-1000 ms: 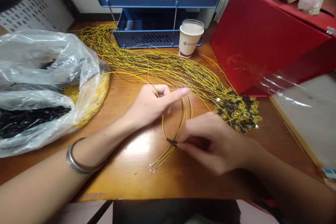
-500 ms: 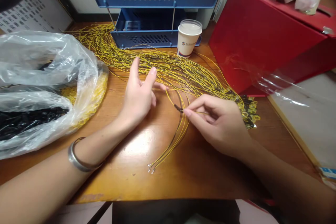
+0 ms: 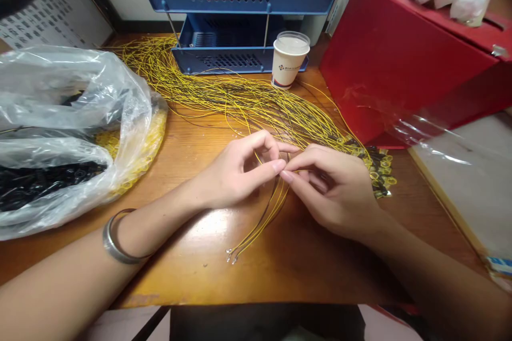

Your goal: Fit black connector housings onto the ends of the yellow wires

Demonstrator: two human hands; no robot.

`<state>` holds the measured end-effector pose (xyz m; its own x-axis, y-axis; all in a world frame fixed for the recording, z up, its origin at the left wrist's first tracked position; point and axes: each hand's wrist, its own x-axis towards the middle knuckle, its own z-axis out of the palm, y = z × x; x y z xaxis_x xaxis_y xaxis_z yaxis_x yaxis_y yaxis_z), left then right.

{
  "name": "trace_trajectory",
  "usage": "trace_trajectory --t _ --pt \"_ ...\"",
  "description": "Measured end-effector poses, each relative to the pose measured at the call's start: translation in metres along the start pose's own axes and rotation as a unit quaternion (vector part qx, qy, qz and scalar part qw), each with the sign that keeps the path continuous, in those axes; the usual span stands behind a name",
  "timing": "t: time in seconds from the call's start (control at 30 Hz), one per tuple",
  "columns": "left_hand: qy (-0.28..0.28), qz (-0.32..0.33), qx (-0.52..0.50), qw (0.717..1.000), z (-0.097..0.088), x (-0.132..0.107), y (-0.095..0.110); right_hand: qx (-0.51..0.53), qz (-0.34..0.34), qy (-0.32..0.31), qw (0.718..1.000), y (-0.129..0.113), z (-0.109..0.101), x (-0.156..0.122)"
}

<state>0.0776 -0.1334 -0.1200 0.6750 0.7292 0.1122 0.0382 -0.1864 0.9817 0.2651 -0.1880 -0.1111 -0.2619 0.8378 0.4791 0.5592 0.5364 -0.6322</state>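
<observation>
Over the middle of the desk my two hands meet fingertip to fingertip. My left hand is closed in a pinch at the wires, thumb tip against the right fingertips. My right hand pinches a thin yellow wire at the same spot. Fingers hide the dark twisted part of the wires. Below the hands, several thin yellow and black wires curve down and left, ending in small shiny metal terminals. Behind lies a long bundle of yellow and black wires, with yellow-and-black ends at the right.
On the left, an open clear plastic bag holds black parts and yellow parts. A blue tray rack stands at the back beside a paper cup. A red box takes up the right side.
My left hand, which was raised with fingers spread, has come down and right to the right fingertips and closed on the wires, covering the dark twisted part. My right hand stays nearly still.
</observation>
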Motion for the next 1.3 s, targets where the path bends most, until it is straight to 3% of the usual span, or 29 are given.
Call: trace_trajectory --t 0.17,0.4,0.77,1.03,1.3 --pt "0.081 0.023 0.092 0.992 0.002 0.002 -0.001 -0.029 0.064 0.074 0.995 0.004 0.003 0.000" --pt "0.193 0.020 0.196 0.961 0.007 0.003 -0.001 -0.033 0.115 0.102 0.988 0.006 0.005 -0.001" --pt "0.170 0.033 0.158 0.972 0.010 0.001 -0.001 -0.035 0.097 0.071 0.992 0.009 0.007 -0.001" --pt "0.205 -0.015 0.095 0.974 0.009 0.004 -0.003 -0.042 0.110 0.098 0.988 0.008 0.008 -0.001" --pt "0.138 -0.005 0.080 0.987 0.012 0.001 -0.008 -0.046 0.099 0.081 0.991 0.011 0.009 -0.004"
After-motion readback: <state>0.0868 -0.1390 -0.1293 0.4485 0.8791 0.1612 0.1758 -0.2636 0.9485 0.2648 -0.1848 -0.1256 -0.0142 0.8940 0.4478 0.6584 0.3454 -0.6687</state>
